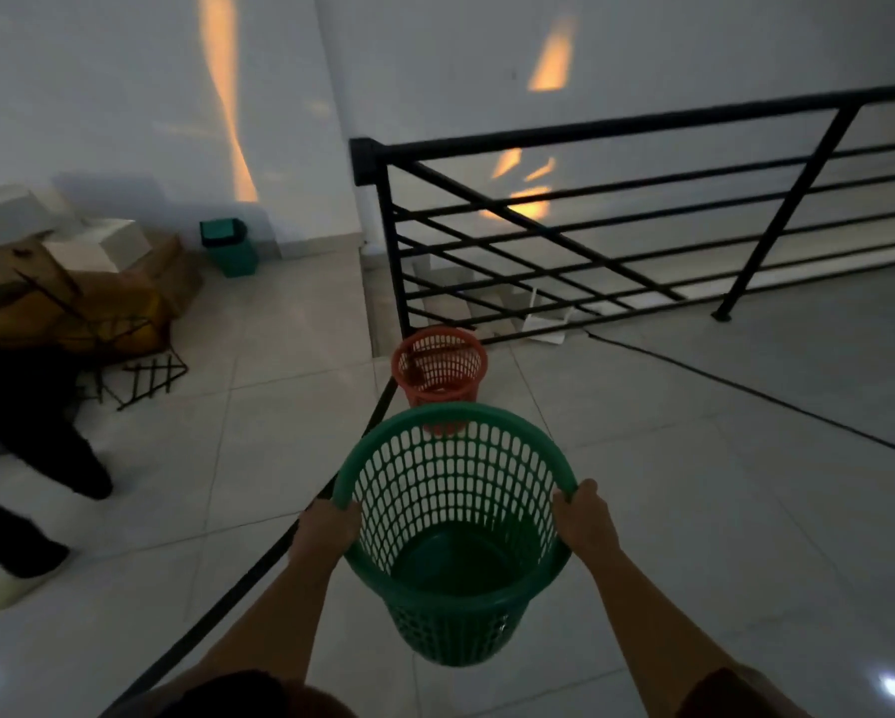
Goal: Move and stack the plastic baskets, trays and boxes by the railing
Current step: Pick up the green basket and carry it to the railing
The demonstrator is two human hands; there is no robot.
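Note:
I hold a green perforated plastic basket (456,510) upright in front of me, off the floor. My left hand (326,528) grips its rim on the left side and my right hand (585,518) grips the rim on the right. Just beyond it an orange perforated basket (440,362) stands upright on the tiled floor, close to the corner post of the black metal railing (590,220). The green basket's far rim overlaps the orange basket's base in view.
A black cable (259,567) runs across the tiles under my left arm. A small green lidded bin (230,246) stands by the wall. Cardboard boxes (72,272) and wire racks pile at the left. Another person's dark legs (31,458) are at far left. Stairs drop behind the railing.

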